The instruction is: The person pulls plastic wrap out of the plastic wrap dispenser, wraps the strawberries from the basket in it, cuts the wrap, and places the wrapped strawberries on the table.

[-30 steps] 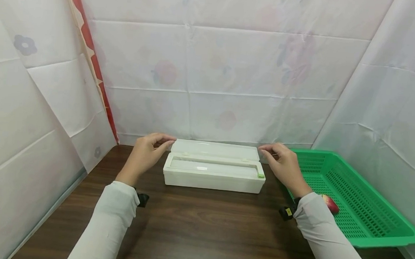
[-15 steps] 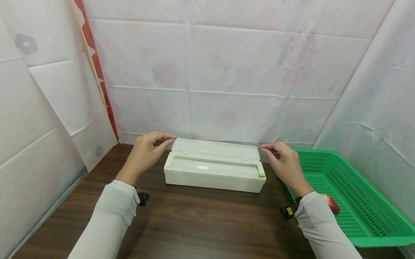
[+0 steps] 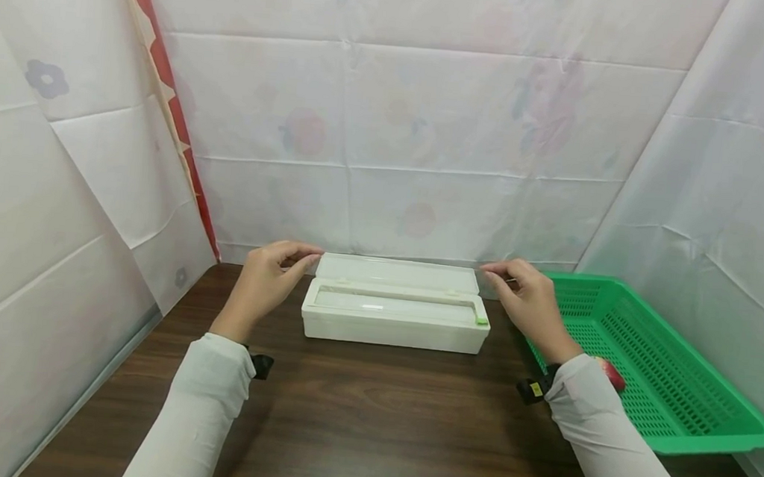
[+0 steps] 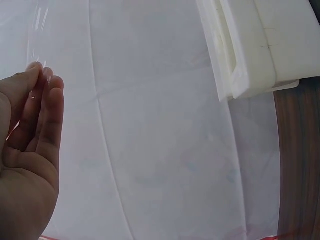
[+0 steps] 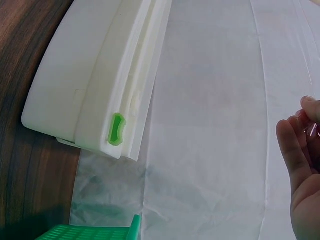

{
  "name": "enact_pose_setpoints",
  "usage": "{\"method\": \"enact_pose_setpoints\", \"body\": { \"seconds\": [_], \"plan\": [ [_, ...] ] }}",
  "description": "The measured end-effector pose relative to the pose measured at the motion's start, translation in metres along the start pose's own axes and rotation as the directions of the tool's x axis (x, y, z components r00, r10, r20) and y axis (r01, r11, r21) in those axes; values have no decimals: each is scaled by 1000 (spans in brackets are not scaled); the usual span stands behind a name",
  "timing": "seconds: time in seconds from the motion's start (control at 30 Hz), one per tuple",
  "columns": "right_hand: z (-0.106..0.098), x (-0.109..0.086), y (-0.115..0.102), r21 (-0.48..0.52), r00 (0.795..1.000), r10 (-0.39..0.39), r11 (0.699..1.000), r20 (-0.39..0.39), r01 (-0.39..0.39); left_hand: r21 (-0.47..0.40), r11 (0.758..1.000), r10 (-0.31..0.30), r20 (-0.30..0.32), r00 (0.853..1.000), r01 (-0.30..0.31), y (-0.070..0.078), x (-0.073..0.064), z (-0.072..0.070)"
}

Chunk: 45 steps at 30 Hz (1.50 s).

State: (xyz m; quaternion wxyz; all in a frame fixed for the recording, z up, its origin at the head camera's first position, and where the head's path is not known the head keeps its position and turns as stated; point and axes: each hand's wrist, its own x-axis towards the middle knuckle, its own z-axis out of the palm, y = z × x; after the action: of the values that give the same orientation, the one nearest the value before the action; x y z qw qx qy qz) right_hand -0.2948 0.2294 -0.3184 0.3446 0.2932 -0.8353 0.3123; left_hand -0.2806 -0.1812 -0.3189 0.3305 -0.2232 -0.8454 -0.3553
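- While the white box (image 3: pixel 393 333) sits on the tabletop (image 3: pixel 367 432), clear film (image 4: pixel 41 22) shows above it.
- Left hand (image 3: pixel 267 280) and right hand (image 3: pixel 527 298), above opposite box ends, pinch the film in closed grips.

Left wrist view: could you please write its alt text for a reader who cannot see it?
A person's left hand, at the left edge, pinches clear, shiny film between thumb and fingertips. Part of a smooth white plastic box shows at upper right, with dark brown wood-grain table along the right edge; a creased white sheet fills the background.
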Motion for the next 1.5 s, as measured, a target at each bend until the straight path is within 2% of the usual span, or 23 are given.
{"method": "enact_pose_setpoints", "body": {
  "seconds": [0.4,0.67,0.93,1.13,1.5],
  "plan": [
    [-6,2,-5,-22,1000,6,1000,-1,-6,9,1000,29,-28,999,-29,5,2,-5],
    [-8,3,-6,-15,1000,-13,1000,-19,13,6,1000,30,-32,999,-30,10,2,-7],
    [-9,3,-7,-22,1000,6,1000,-21,-6,-7,1000,26,-31,999,-27,11,2,-8],
    [-10,2,-7,-7,1000,23,1000,-21,-23,-7,999,35,-37,999,-35,13,2,-9],
    [-12,1,-9,3,999,2,1000,-38,-2,-2,998,57,-43,997,-57,17,2,-12]
  ]
}}
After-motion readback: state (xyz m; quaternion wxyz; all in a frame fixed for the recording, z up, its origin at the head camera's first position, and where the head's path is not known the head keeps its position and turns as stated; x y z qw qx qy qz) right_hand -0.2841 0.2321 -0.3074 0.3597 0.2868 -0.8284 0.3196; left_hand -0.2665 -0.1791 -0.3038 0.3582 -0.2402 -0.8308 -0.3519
